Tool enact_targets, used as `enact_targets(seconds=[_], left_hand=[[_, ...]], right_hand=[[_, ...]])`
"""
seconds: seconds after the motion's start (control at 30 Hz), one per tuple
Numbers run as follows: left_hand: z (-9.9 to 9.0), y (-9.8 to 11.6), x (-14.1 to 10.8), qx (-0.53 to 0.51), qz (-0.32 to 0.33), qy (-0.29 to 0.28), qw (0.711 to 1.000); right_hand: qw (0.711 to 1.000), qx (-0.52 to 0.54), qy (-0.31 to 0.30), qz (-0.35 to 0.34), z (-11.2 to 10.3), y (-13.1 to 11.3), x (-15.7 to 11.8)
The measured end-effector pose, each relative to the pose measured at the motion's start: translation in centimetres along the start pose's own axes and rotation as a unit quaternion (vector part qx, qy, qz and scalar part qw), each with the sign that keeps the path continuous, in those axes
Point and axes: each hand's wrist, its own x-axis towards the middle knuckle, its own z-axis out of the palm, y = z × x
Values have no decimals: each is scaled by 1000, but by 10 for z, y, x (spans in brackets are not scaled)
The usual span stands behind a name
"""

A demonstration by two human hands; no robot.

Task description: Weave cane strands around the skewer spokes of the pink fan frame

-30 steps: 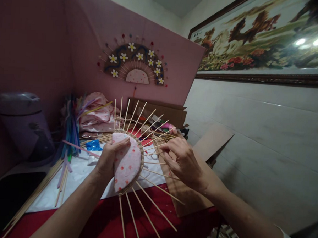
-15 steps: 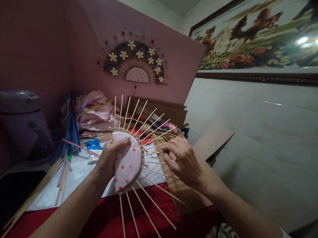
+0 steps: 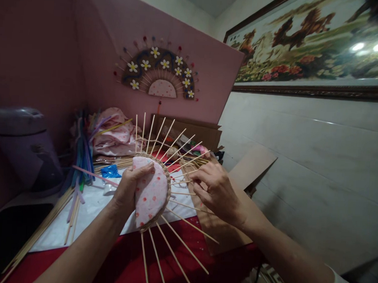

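Observation:
A half-round pad [image 3: 153, 194] in pink dotted cloth has a braided rim along its curved edge. Several thin wooden sticks [image 3: 183, 251] fan out from that rim, upward, rightward and downward. My left hand [image 3: 128, 187] grips the pad by its straight side, thumb on the cloth and the other fingers hidden behind. At the right, my right hand [image 3: 213, 187] pinches at the outer end of one or two sticks; its fingertips are bent together.
Behind lie crumpled pink cloth [image 3: 115, 133], colored pipe cleaners [image 3: 82, 148], a blue packet [image 3: 110, 171] and cardboard [image 3: 189, 131]. A lidded purple bin [image 3: 26, 150] stands left. A flowered fan decoration [image 3: 161, 70] hangs on the pink wall.
The view has shifted very slightly. Both hands keep nearly the same places and grips.

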Motion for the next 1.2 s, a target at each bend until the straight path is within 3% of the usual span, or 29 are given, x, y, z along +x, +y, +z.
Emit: enact_targets(seconds=[0.7, 1.2], left_hand=[[-2, -2, 1, -6, -17, -7, 1000], [-3, -2, 1, -16, -19, -28, 999]], right_hand=[[998, -52, -29, -22, -8, -6, 3], [998, -53, -15, -36, -7, -5, 4]])
